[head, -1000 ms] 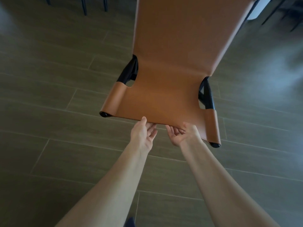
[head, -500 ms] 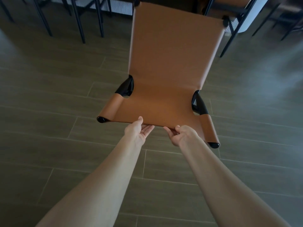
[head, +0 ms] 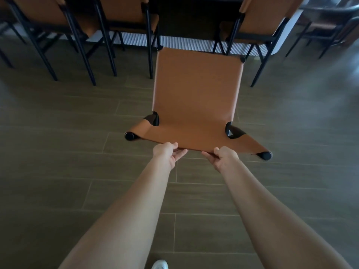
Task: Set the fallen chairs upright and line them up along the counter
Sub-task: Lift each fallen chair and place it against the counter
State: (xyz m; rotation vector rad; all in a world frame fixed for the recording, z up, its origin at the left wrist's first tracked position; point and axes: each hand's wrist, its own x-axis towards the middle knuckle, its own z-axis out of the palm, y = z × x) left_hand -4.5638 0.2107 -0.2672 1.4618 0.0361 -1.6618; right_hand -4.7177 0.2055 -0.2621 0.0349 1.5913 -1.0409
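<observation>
Currently left hand (head: 168,153) and right hand (head: 223,158), set apart, clamp the near edge of the black-framed tan leather chair (head: 196,94), probably its backrest top, to steer it into the gap at the ribbed white counter (head: 134,40).

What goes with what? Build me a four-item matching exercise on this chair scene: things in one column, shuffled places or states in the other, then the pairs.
Things:
1. held chair
2. upright chair
3. white shoe
4. black end cap

Places or states:
A. on the floor, at the picture's bottom edge
B. at a near corner of the tan chair being lifted
C. near edge held by the left grip and right grip
D. standing at the counter, top right

Pairs: 1-C, 2-D, 3-A, 4-B
</observation>
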